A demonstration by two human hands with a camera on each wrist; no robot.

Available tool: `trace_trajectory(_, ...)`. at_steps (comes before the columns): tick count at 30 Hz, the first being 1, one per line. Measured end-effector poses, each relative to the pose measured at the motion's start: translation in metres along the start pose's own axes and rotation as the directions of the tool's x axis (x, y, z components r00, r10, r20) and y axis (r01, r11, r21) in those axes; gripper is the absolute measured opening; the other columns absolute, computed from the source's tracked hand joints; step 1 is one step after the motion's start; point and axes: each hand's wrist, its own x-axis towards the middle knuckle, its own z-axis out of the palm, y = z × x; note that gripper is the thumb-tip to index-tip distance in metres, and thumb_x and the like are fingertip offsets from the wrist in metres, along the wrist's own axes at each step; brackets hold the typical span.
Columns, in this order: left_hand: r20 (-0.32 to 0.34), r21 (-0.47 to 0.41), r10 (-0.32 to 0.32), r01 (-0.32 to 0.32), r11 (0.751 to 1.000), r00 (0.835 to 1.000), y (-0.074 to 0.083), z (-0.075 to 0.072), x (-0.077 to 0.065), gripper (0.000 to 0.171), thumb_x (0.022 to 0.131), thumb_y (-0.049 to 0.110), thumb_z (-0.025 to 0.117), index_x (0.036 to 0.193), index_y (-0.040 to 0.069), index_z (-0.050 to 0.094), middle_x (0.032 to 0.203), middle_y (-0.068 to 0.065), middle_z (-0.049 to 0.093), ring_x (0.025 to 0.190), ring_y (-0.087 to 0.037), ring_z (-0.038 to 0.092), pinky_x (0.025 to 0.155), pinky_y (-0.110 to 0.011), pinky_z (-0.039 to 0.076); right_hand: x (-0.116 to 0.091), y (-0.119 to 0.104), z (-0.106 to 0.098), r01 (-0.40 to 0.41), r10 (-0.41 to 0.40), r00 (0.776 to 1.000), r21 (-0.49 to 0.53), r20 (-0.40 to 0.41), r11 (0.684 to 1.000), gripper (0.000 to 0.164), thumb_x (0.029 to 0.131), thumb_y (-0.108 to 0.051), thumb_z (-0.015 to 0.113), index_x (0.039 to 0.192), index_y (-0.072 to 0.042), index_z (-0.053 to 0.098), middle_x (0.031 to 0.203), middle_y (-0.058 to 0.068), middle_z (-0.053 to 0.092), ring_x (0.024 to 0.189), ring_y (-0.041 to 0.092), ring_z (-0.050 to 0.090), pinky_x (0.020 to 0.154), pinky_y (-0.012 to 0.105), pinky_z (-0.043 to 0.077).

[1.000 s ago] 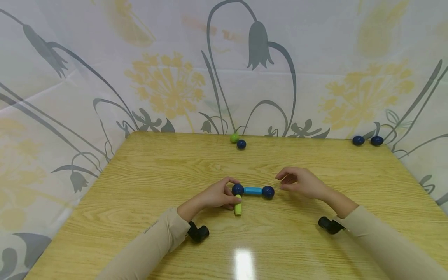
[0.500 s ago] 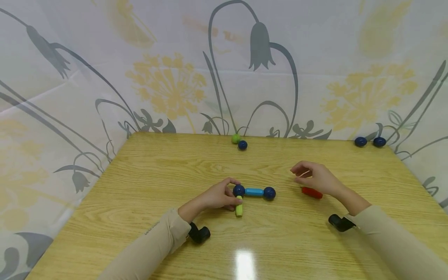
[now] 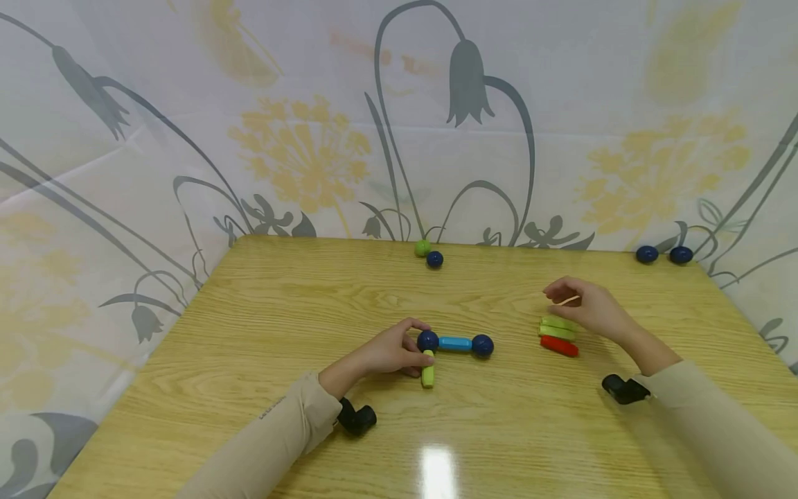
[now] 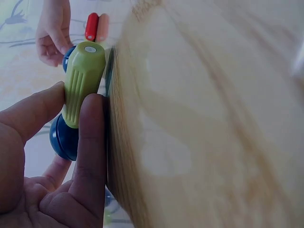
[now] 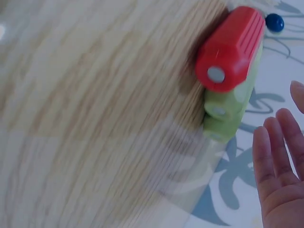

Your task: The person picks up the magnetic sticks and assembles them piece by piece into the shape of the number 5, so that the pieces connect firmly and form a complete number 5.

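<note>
My left hand point(image 3: 394, 348) holds the near corner of a small build, thumb and fingers around a dark blue ball point(image 3: 427, 340) and a green magnetic rod point(image 4: 86, 78). From that ball a light blue magnetic rod point(image 3: 455, 344) runs right to a second blue ball point(image 3: 483, 346). Over on the right, my right hand point(image 3: 589, 305) hovers just above two green rods point(image 3: 557, 327), its fingers relaxed and holding nothing. A red rod point(image 3: 559, 346) lies beside them on the near side. In the right wrist view the rods' ends show round silver discs.
At the back edge of the wooden table point(image 3: 312, 291) sit a green ball point(image 3: 422, 248) and a blue ball point(image 3: 435, 259). Two more blue balls point(image 3: 647, 254) lie at the far right corner. A patterned cloth point(image 3: 312, 159) hangs behind.
My right hand has moved right and slightly back, away from the build, uncovering the red rod and then the green rods. The left hand has kept its hold in place.
</note>
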Motion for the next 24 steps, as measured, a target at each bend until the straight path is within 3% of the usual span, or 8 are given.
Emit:
trace_trajectory(10, -0.004, 0.028, 0.016, -0.015, 0.999, 1.0, -0.001, -0.001, 0.001, 0.054, 0.087, 0.01, 0.067, 0.133, 0.006, 0.039, 0.09, -0.011, 0.06, 0.072, -0.021, 0.064, 0.066, -0.032, 0.055, 0.003, 0.018, -0.012, -0.027, 0.026, 0.999, -0.024, -0.029, 0.999, 0.03, 0.089, -0.011, 0.065, 0.112, 0.006, 0.058, 0.104, 0.022, 0.06, 0.091, 0.03, 0.058, 0.07, 0.015, 0.047)
trace_trajectory(16, -0.005, 0.025, 0.013, -0.013, 1.0, 1.0, -0.001, -0.001, 0.001, 0.054, 0.087, 0.009, 0.067, 0.133, 0.007, 0.04, 0.09, -0.011, 0.061, 0.072, -0.022, 0.064, 0.066, -0.032, 0.056, 0.005, 0.031, -0.02, -0.069, 0.067, 0.997, -0.033, -0.04, 0.997, 0.033, 0.09, -0.012, 0.064, 0.116, 0.006, 0.055, 0.108, 0.026, 0.058, 0.093, 0.037, 0.057, 0.071, 0.03, 0.052)
trace_trajectory(21, -0.002, 0.02, 0.009, -0.009, 1.0, 1.0, -0.002, -0.001, 0.002, 0.055, 0.087, 0.01, 0.067, 0.134, 0.007, 0.039, 0.089, -0.01, 0.062, 0.073, -0.022, 0.065, 0.066, -0.032, 0.056, 0.006, 0.042, -0.027, -0.104, 0.103, 0.993, -0.027, -0.05, 0.994, 0.036, 0.091, -0.014, 0.063, 0.118, 0.006, 0.053, 0.109, 0.027, 0.056, 0.094, 0.037, 0.056, 0.068, 0.019, 0.048)
trace_trajectory(24, -0.004, 0.021, 0.006, -0.006, 1.0, 1.0, -0.001, -0.001, 0.002, 0.055, 0.087, 0.01, 0.067, 0.134, 0.007, 0.039, 0.09, -0.01, 0.062, 0.073, -0.022, 0.064, 0.066, -0.032, 0.056, 0.007, 0.048, -0.032, -0.117, 0.115, 0.992, -0.036, -0.051, 0.992, 0.037, 0.091, -0.014, 0.062, 0.12, 0.007, 0.052, 0.11, 0.028, 0.055, 0.095, 0.039, 0.056, 0.068, 0.022, 0.049)
